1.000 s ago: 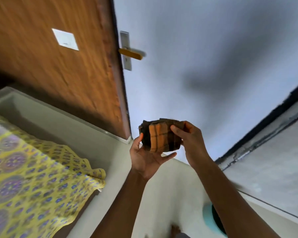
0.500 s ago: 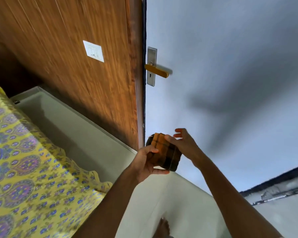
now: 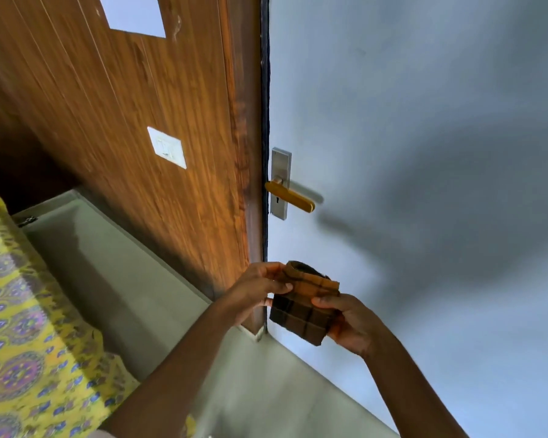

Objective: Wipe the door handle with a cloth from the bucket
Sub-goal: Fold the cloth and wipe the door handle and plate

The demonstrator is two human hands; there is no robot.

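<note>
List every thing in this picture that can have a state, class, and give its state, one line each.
cloth: folded, held in both hands, not touching the handle.
left hand: gripping the cloth's upper left edge.
right hand: gripping the cloth's right side.
door handle: untouched, lever level, above the cloth.
door: shut against the wooden frame.
wall switch: position too blurred to tell.

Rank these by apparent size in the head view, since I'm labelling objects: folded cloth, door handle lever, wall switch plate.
1. folded cloth, clearly largest, though it is nearest the camera.
2. door handle lever and wall switch plate look alike, so I won't rank them.
</note>
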